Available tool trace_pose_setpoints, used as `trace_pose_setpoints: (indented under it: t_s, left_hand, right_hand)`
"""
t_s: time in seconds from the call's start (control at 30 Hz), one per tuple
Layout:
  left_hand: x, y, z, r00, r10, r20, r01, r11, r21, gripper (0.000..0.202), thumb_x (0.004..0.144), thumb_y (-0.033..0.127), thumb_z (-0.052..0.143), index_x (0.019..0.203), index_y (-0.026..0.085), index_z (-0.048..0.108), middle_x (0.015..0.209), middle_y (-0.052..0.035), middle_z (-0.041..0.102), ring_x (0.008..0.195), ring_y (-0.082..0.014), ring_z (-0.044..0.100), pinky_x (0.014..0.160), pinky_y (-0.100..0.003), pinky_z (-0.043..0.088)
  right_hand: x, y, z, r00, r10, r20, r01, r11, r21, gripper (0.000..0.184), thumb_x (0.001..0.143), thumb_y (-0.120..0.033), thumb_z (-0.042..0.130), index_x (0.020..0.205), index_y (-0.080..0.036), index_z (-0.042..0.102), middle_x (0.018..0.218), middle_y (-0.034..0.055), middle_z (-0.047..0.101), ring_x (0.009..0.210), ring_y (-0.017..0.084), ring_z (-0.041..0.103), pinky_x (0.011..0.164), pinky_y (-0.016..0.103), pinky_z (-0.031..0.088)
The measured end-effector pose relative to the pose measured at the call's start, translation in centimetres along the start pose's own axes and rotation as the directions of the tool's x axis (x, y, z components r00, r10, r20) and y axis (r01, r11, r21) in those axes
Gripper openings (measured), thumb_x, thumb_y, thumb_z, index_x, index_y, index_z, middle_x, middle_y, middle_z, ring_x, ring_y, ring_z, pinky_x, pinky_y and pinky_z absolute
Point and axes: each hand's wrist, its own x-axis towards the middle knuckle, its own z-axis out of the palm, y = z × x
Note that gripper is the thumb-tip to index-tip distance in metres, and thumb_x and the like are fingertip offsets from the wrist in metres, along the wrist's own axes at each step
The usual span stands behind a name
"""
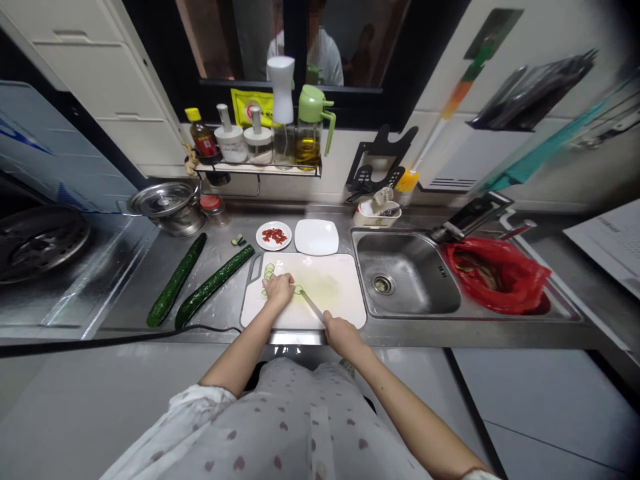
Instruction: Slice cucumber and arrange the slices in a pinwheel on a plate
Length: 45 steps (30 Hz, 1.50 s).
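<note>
Left hand (279, 290) curled over a cucumber piece (299, 289) near the white cutting board's (340, 283) left edge, right hand (343, 333) closed around a knife (313, 307) at the board's front edge, blade meeting the piece, cut slices (269, 271) just behind the left hand.

Cucumber piece (298, 289): just left of frame centre, lying on the white cutting board (335, 287). Only its pale green, round cut end shows; the rest is hidden under the curled left hand (279, 290).

Knife (313, 307): narrow grey blade running diagonally from lower right to upper left. The tip is at the cut end, and contact cannot be told. The handle is enclosed in the right hand (341, 333).

Cucumber slices (269, 270): a few thin pale green rounds, flat on the board's left part, just above and left of the left hand.
</note>
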Motion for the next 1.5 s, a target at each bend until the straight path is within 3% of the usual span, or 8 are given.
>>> trace_pose_setpoints:
  t_s: [1.2, 1.5]
  left_hand:
    - [1.2, -0.3, 0.0, 0.998, -0.025, 0.053, 0.026, 1.000, -0.016, 0.013, 0.077, 0.032, 0.058, 0.084, 0.028, 0.068, 0.091, -0.0051, 0.071, 0.106, -0.0281, 0.052, 0.091, -0.043, 0.025]
    - [1.3, -0.4, 0.2, 0.999, -0.014, 0.045, 0.014, 1.000, -0.019, 0.012, 0.076, 0.032, 0.060, 0.083, 0.027, 0.067, 0.089, -0.0051, 0.071, 0.106, -0.0290, 0.053, 0.091, -0.044, 0.025]
  right_hand:
    - [1.9, -0.2, -1.2, 0.999, -0.048, -0.005, 0.048, 0.997, -0.056, 0.035, 0.083, -0.009, 0.041, 0.117, -0.014, 0.045, 0.099, 0.0177, 0.067, 0.095, 0.027, 0.065, 0.070, 0.032, 0.045]
    - [2.1, 0.3, -2.6, 0.996, -0.083, -0.011, 0.081, 0.987, -0.141, 0.036, 0.087, -0.007, 0.037, 0.120, -0.015, 0.047, 0.100, 0.0178, 0.067, 0.100, 0.025, 0.064, 0.078, 0.033, 0.046]
